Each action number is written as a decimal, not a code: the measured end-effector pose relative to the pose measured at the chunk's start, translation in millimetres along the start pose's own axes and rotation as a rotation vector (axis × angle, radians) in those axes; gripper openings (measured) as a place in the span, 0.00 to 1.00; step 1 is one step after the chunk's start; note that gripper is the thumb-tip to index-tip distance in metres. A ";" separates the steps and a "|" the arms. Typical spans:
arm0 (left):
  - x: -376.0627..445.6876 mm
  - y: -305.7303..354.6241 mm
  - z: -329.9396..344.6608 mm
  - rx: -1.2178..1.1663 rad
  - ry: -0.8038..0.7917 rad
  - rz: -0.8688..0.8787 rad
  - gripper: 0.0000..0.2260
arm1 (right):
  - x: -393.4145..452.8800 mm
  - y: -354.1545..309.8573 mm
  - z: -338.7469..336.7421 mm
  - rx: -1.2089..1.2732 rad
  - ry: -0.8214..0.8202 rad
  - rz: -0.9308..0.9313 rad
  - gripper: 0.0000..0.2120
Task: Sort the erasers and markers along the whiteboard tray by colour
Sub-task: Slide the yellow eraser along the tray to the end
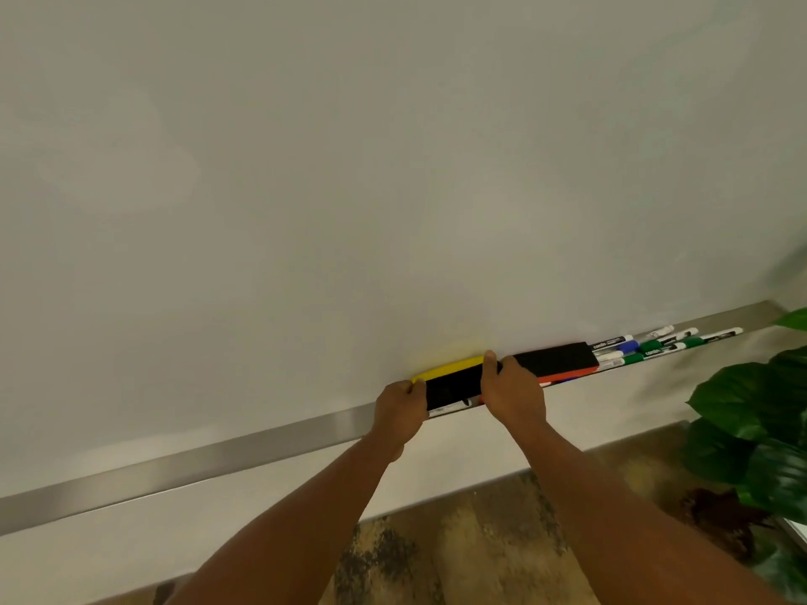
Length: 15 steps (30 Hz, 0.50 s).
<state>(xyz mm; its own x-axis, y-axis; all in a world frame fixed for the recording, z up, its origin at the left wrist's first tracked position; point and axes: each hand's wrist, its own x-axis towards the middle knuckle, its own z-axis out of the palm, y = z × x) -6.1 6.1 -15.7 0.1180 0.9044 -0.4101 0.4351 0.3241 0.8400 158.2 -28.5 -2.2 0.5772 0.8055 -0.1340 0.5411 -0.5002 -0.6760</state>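
Fingers [417, 386] of the left hand [399, 414] curl closed around the left end of the yellow eraser [454, 377], black felt facing out; the right hand [513, 393] pinches its right end, thumb on top. It sits on the brushed-metal tray [218, 456] against the smooth whiteboard [349, 168]. Just beside lies a red-backed eraser [556, 364], then slim blue and green markers [646, 344]. Glossy plant leaves [751, 412] hang right.

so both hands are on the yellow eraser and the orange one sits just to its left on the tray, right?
Not quite. The head view shows both the left hand and right hand on the yellow eraser, but the orange eraser sits just to its right on the tray, toward the markers, not to its left.
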 end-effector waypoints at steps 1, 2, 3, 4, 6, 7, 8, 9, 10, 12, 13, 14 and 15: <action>-2.4 -3.9 -5.1 -0.022 0.027 0.013 0.17 | -3.9 -5.2 2.3 0.030 0.014 -0.005 0.24; -4.7 -8.3 -10.9 -0.041 0.052 0.029 0.19 | -8.6 -10.6 5.4 0.054 0.021 -0.014 0.23; -7.4 -14.0 -17.7 -0.046 0.077 0.046 0.21 | -14.0 -16.6 8.9 0.071 0.017 -0.028 0.22; -10.6 -20.5 -25.5 -0.045 0.103 0.061 0.22 | -20.4 -23.5 13.0 0.080 0.003 -0.046 0.21; -17.6 -36.3 -43.7 -0.060 0.154 0.092 0.20 | -35.0 -37.7 23.8 0.090 -0.048 -0.085 0.20; -21.3 -44.9 -54.5 -0.074 0.177 0.108 0.19 | -43.0 -44.3 30.1 0.100 -0.077 -0.102 0.19; -25.8 -54.2 -66.8 -0.088 0.197 0.121 0.17 | -51.3 -50.2 37.7 0.116 -0.109 -0.114 0.18; -30.3 -64.2 -80.3 -0.102 0.214 0.131 0.15 | -59.9 -55.5 46.2 0.144 -0.144 -0.121 0.17; -35.1 -75.1 -95.2 -0.117 0.231 0.139 0.14 | -69.0 -60.8 55.1 0.186 -0.182 -0.119 0.16; -45.6 -96.7 -127.9 -0.146 0.267 0.143 0.14 | -87.6 -73.0 74.6 0.300 -0.268 -0.093 0.15; -51.1 -107.3 -145.1 -0.154 0.289 0.139 0.13 | -97.3 -80.6 84.7 0.358 -0.320 -0.078 0.16; -57.1 -117.3 -162.8 -0.153 0.316 0.132 0.13 | -106.8 -89.2 95.4 0.410 -0.381 -0.060 0.16; -63.2 -126.5 -181.2 -0.146 0.348 0.126 0.14 | -116.3 -98.9 106.5 0.449 -0.452 -0.041 0.17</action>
<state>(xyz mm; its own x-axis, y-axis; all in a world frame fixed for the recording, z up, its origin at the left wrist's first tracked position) -230.3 -41.8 -31.7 -0.1577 0.9716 -0.1766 0.3018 0.2177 0.9282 -27.6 -38.8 3.1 0.1931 0.9248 -0.3279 0.1913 -0.3632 -0.9119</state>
